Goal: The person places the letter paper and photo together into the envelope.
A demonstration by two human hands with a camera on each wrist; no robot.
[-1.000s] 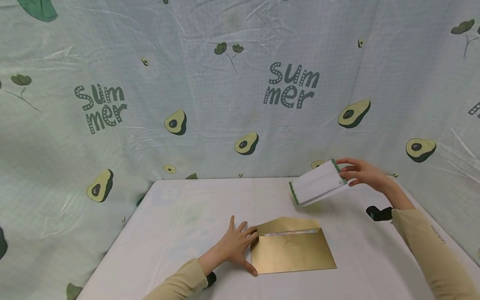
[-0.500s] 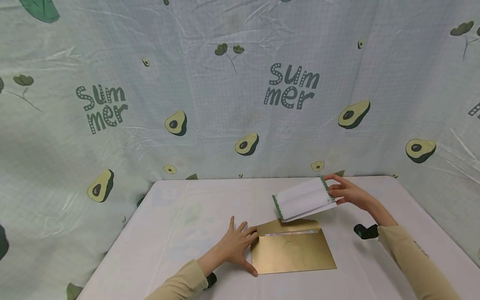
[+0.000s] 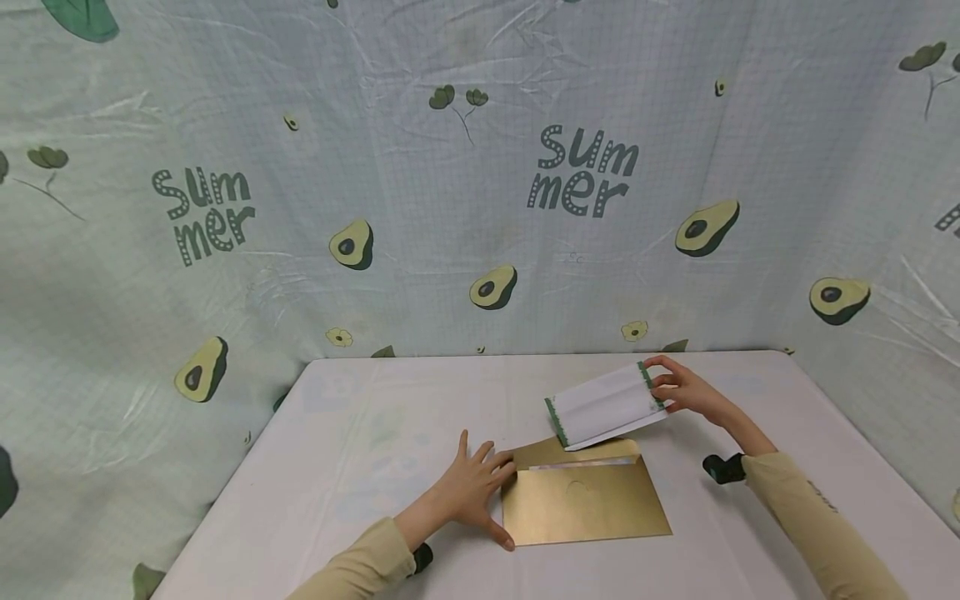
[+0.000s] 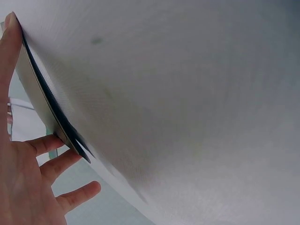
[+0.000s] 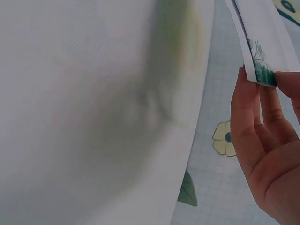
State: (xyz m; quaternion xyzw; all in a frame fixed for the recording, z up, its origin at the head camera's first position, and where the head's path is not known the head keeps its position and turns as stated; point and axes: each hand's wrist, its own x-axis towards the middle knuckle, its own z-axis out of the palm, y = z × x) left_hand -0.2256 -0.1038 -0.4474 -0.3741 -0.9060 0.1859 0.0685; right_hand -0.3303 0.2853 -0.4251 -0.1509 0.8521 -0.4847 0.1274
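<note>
A gold envelope (image 3: 585,504) lies on the table, its flap folded back and a pale strip showing in its opening. My left hand (image 3: 467,492) rests at its left edge with fingers spread; in the left wrist view, thumb and fingertips touch that edge (image 4: 35,91) at its two ends. Above the flap, my right hand (image 3: 693,393) pinches the right end of a folded white paper (image 3: 600,408) with green borders at its ends. The paper tilts, its lower left corner overlapping the flap. Green plant print shows on the paper (image 5: 272,37) in the right wrist view.
A white cloth covers the table (image 3: 360,417). Behind and beside it hangs a pale curtain (image 3: 420,208) printed with avocados and the word summer. A dark wrist device (image 3: 723,468) sits below my right wrist.
My right hand has brought the folded paper left and down until it overlaps the envelope's flap, slowing in the last half second. The left hand and envelope have stayed in place.
</note>
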